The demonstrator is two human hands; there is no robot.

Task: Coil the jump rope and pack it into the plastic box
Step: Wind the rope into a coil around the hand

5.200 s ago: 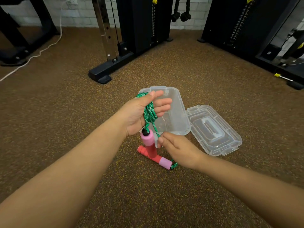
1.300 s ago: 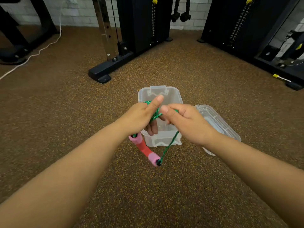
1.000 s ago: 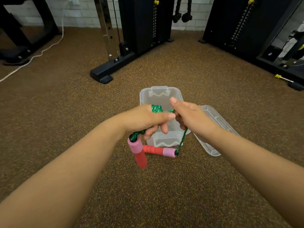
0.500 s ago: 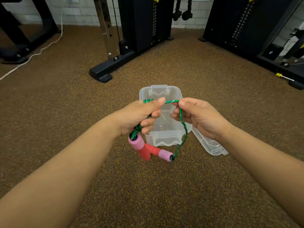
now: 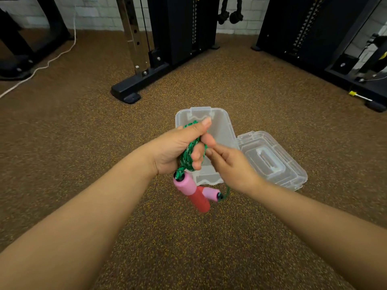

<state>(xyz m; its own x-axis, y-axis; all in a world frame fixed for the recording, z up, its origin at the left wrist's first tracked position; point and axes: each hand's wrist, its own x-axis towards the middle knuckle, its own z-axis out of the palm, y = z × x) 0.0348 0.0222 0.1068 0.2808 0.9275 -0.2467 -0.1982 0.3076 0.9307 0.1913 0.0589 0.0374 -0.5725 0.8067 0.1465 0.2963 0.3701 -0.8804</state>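
Observation:
My left hand [image 5: 177,148] grips a bundle of coiled green jump rope [image 5: 188,155] above the open clear plastic box [image 5: 219,124] on the floor. A pink and red handle [image 5: 191,192] hangs from the coil below that hand. The second pink-tipped handle [image 5: 210,193] hangs just behind it, joined to a short rope end [image 5: 226,192] that runs up under my right hand [image 5: 232,166]. My right hand's fingers pinch the rope beside my left fingers. The box's inside is partly hidden by both hands.
The clear lid [image 5: 272,160] lies on the brown speckled floor to the right of the box. Black gym machine bases [image 5: 134,88] stand behind, more equipment [image 5: 356,65] at the far right. A white cable [image 5: 41,68] trails at the far left.
The loose loop between my hands has been drawn in: my right hand has moved in and down against my left, and the coil in my left hand is thicker. The handles hang lower.

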